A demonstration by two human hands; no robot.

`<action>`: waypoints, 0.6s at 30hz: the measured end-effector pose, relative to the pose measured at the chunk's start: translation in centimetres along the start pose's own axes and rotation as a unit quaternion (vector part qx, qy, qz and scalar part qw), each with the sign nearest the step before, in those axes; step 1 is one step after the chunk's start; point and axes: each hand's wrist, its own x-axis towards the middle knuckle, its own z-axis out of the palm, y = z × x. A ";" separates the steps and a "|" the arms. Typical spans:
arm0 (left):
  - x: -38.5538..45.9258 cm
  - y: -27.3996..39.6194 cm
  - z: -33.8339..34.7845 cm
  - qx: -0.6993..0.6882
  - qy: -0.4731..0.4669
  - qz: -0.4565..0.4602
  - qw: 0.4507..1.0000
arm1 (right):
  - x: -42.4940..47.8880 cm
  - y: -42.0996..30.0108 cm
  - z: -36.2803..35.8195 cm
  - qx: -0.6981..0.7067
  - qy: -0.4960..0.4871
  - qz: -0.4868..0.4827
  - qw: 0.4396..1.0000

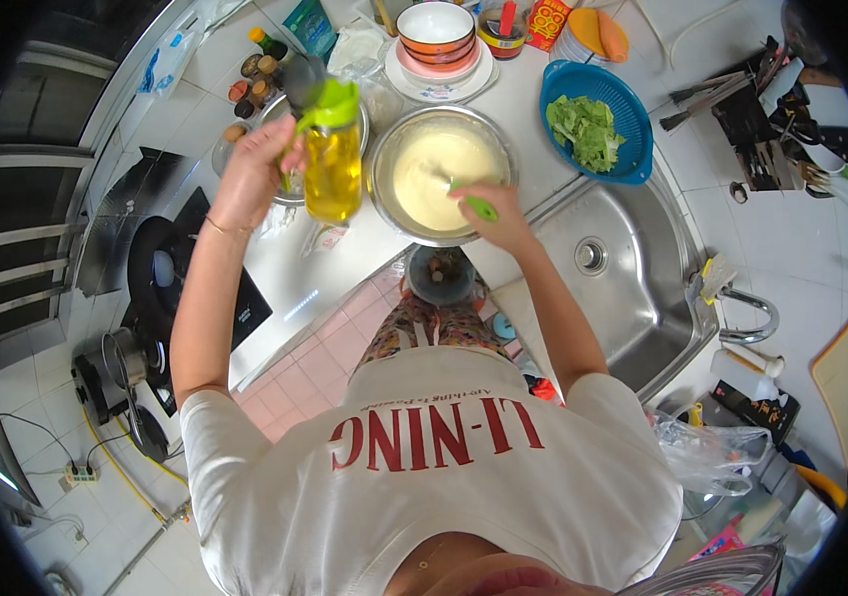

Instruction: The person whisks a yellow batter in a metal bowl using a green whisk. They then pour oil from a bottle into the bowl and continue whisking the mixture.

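My left hand (263, 164) grips the handle of an oil bottle (333, 175), which has a bright green top and yellow oil inside. The bottle is held up to the left of a steel mixing bowl (377, 179). Pale yellow batter (424, 182) fills much of that bowl. My right hand (500, 216) is closed around a green-handled utensil (480, 208) at the bowl's right side. The utensil's far end dips into the batter, so its shape is hidden.
Behind the bowl stand stacked bowls (435, 26) on plates. Leafy greens (586, 134) lie in a blue colander (640, 160) beside the steel sink (617, 305). A black wok (148, 276) is at the left, with spice jars (263, 82) at the back. Below the counter gap stands a bin (442, 287).
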 end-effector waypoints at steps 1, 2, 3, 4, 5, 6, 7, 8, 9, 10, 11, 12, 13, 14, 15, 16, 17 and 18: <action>-1.0 -0.9 0.1 -0.010 -0.003 -0.032 0.999 | 0.1 -0.3 -0.6 -0.046 -0.005 0.011 0.999; -1.9 -1.8 0.4 -0.013 -0.003 -0.050 0.999 | 0.2 -0.5 -2.3 -0.093 -0.009 0.022 0.995; -2.7 -2.7 0.5 -0.015 -0.004 -0.069 0.998 | 0.3 -1.0 -3.9 -0.140 -0.013 0.032 0.990; -3.2 -3.5 0.6 -0.019 -0.008 -0.088 0.996 | -0.3 -2.2 -5.1 -0.201 -0.057 0.076 0.975; -3.4 -3.7 0.6 -0.023 -0.017 -0.106 0.994 | -0.3 -2.2 -4.6 -0.143 -0.073 0.067 0.985; -3.4 -4.0 0.9 -0.028 -0.032 -0.127 0.991 | -0.8 -2.4 -4.1 -0.087 -0.085 0.063 0.991; -3.4 -4.1 1.1 -0.031 -0.048 -0.146 0.988 | -1.2 -2.6 -3.5 -0.030 -0.096 0.058 0.993; -3.2 -4.4 1.3 -0.028 -0.051 -0.156 0.986 | -1.0 -2.4 -2.8 -0.035 -0.065 0.050 0.996; -3.0 -4.4 1.8 -0.012 -0.048 -0.166 0.985 | -0.2 -1.8 -2.1 -0.040 -0.031 0.042 0.998; -2.8 -4.4 2.0 0.004 -0.041 -0.175 0.984 | 0.5 -1.6 -1.7 -0.044 0.000 0.033 0.998; -2.6 -4.4 2.3 0.019 -0.035 -0.185 0.982 | 0.7 -1.6 -2.5 -0.094 -0.010 0.052 0.994; -2.7 -4.3 2.3 0.035 -0.027 -0.192 0.980 | 1.0 -2.0 -3.8 -0.140 -0.026 0.070 0.987; -2.6 -4.1 2.6 0.048 -0.022 -0.197 0.979 | 0.9 -2.3 -4.9 -0.190 -0.040 0.089 0.977; -2.5 -4.1 2.8 0.062 -0.018 -0.203 0.977 | 0.4 -2.4 -5.0 -0.160 -0.082 0.141 0.973; -2.0 -4.4 2.6 0.072 -0.028 -0.211 0.974 | 0.1 -2.6 -4.7 -0.099 -0.097 0.137 0.981; -1.5 -4.9 2.3 0.082 -0.038 -0.219 0.971 | -0.2 -2.8 -3.9 -0.038 -0.112 0.131 0.984; -1.1 -5.2 2.1 0.092 -0.047 -0.227 0.968 | -0.3 -2.8 -3.1 0.023 -0.127 0.126 0.984; -0.7 -5.2 2.4 0.101 -0.055 -0.236 0.965 | -0.3 -2.3 -2.5 0.009 -0.082 0.105 0.991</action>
